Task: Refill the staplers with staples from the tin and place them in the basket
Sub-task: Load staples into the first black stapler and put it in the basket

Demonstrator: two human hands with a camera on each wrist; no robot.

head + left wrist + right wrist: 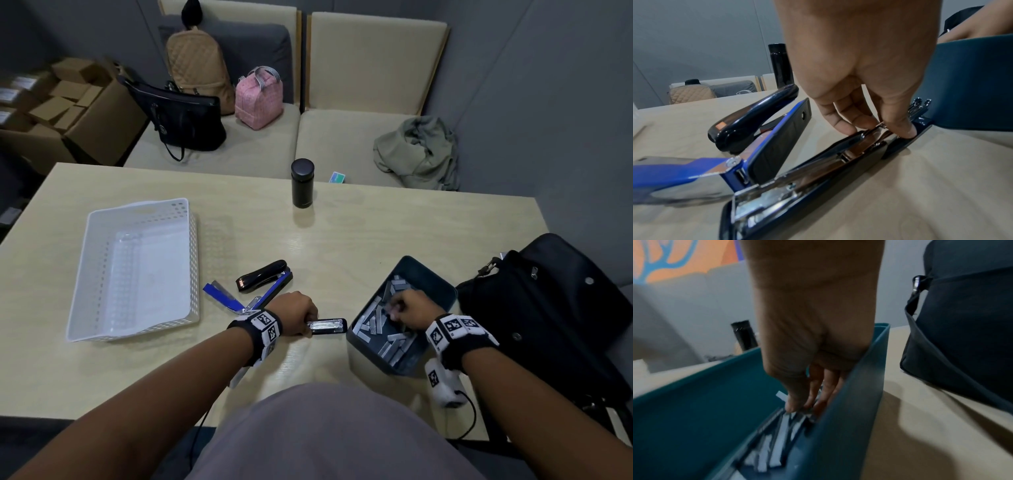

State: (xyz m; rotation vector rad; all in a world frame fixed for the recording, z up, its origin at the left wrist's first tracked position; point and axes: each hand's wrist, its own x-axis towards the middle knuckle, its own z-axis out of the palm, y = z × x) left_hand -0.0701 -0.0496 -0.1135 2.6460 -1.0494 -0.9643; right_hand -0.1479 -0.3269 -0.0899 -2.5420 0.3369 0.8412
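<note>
An opened dark stapler (327, 325) lies flat on the table, its metal magazine facing up. My left hand (310, 320) grips it near the front; in the left wrist view thumb and fingers (844, 128) pinch the magazine of this stapler (818, 162). My right hand (394, 310) is inside the dark teal tin (442, 287). In the blurred right wrist view, this hand (801, 407) pinches a staple strip (781, 395) among several loose strips. An opened blue stapler (274, 287) and a closed black stapler (262, 275) lie behind my left wrist. The white basket (78, 274) stands empty at left.
A black flask (302, 183) stands at the table's far middle. A black bag (548, 308) lies right of the tin, touching the table's right edge. Beyond the table, a sofa holds bags and a garment. Bare tabletop lies between basket and staplers.
</note>
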